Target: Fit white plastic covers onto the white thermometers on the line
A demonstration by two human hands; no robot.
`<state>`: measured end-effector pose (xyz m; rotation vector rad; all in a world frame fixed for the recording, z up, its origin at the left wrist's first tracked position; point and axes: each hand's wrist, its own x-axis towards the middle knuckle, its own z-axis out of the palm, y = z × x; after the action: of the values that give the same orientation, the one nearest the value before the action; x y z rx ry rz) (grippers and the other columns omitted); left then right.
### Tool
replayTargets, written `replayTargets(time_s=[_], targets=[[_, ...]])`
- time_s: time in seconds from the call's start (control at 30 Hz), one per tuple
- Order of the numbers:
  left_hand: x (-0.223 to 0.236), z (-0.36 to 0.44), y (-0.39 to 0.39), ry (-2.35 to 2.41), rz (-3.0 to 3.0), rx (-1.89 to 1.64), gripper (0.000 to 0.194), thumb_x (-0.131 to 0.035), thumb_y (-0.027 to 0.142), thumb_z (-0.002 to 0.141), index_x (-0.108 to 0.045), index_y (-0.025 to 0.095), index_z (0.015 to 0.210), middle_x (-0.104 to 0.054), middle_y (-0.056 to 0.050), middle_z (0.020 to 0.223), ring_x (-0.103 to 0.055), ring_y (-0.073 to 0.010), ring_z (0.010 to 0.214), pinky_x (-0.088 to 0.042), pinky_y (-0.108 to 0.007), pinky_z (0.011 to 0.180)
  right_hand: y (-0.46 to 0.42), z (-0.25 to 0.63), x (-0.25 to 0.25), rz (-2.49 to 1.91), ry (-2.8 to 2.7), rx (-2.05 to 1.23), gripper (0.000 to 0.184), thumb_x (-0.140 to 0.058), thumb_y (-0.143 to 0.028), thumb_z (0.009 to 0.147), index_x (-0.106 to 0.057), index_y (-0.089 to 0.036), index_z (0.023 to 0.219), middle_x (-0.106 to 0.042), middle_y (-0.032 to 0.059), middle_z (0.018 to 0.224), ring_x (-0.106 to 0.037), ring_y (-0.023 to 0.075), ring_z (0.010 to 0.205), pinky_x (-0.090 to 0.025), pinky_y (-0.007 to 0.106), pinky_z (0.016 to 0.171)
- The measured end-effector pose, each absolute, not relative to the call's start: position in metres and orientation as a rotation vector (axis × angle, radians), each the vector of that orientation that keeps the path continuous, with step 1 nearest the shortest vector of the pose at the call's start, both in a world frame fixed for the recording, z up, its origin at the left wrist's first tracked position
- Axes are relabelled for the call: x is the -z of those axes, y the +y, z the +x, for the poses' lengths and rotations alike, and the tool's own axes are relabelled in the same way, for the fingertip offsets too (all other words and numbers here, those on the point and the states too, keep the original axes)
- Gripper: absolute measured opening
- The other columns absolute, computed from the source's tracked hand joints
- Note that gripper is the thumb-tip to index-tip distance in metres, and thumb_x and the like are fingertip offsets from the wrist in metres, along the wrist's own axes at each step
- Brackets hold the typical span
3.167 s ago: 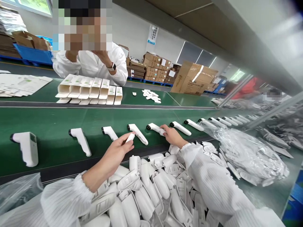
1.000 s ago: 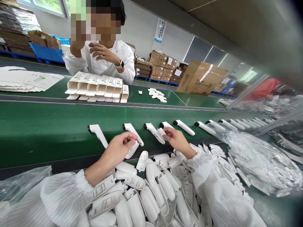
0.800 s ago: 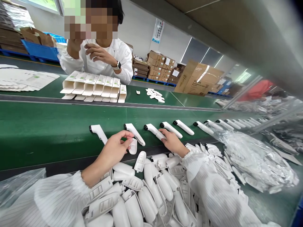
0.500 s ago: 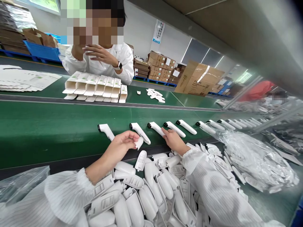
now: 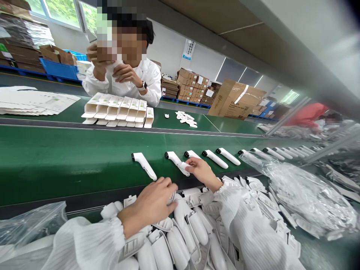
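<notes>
My right hand [image 5: 203,173] pinches a small white plastic cover [image 5: 185,166] at the handle of a white handheld thermometer [image 5: 173,159] on the green belt. Whether the cover is seated cannot be made out. Lower and to the left, my left hand [image 5: 154,200] reaches over a heap of loose white covers [image 5: 177,243]. Its thumb and fingers close round one cover [image 5: 172,196], mostly hidden by the hand. Left of the right hand's thermometer lies another thermometer [image 5: 144,165], its handle end close to my left fingers.
More thermometers [image 5: 215,159] lie in a row to the right. Clear plastic bags [image 5: 312,195] cover the right side, another bag [image 5: 33,221] the left. Across the belt, a person in white [image 5: 149,80] holds a white object behind open small boxes [image 5: 118,110]. A shelf beam [image 5: 225,33] hangs overhead.
My left hand has left the thermometer and dropped to the heap. My right hand has moved left from the third thermometer and now has a cover at the second. The view has shifted slightly.
</notes>
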<state>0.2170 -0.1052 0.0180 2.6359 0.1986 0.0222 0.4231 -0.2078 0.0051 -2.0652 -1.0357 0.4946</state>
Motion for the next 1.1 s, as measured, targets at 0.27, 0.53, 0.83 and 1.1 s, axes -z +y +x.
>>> replayTargets(time_s=[0.27,0.53,0.83,1.1], targets=[[-0.018,0.214,-0.12,0.137,2.851,0.151,0.025,-0.057,0.017,0.085,-0.063,0.012,0.108,-0.063,-0.015,0.11,-0.06,-0.0305,0.102,-0.053,-0.04,0.082,-0.215,0.43,0.007,-2.284,-1.066,-0.336,0.019,-0.061,-0.023,0.083,-0.065,-0.021,0.102,-0.07,0.0018,0.088,-0.064,0.0204,0.079,-0.046,0.03,0.072],[-0.019,0.216,-0.123,0.251,2.837,0.068,0.027,-0.048,0.01,0.078,-0.064,0.014,0.1,-0.063,-0.014,0.104,-0.062,-0.0286,0.094,-0.051,-0.038,0.079,-0.213,0.447,0.029,-2.463,-1.338,-0.082,0.032,-0.052,-0.011,0.091,-0.06,-0.009,0.122,-0.066,0.0165,0.117,-0.059,0.0282,0.115,-0.044,0.039,0.1],[-0.026,0.215,-0.072,0.456,1.965,-0.274,0.025,-0.047,0.041,0.09,-0.063,0.022,0.089,-0.071,-0.004,0.088,-0.068,-0.0227,0.085,-0.051,-0.033,0.078,-0.213,0.387,-0.017,-1.809,-1.561,-0.457,0.044,-0.063,-0.037,0.092,-0.059,-0.025,0.133,-0.066,0.006,0.127,-0.062,0.0228,0.112,-0.051,0.035,0.093],[-0.026,0.196,-0.064,0.717,1.964,-0.343,0.04,-0.06,0.047,0.078,-0.059,0.022,0.11,-0.062,-0.013,0.129,-0.066,-0.0278,0.108,-0.055,-0.036,0.082,-0.181,0.388,0.01,-2.168,-1.292,-0.244,0.023,-0.062,-0.016,0.087,-0.071,-0.017,0.109,-0.069,0.0078,0.103,-0.065,0.0201,0.087,-0.05,0.031,0.083]])
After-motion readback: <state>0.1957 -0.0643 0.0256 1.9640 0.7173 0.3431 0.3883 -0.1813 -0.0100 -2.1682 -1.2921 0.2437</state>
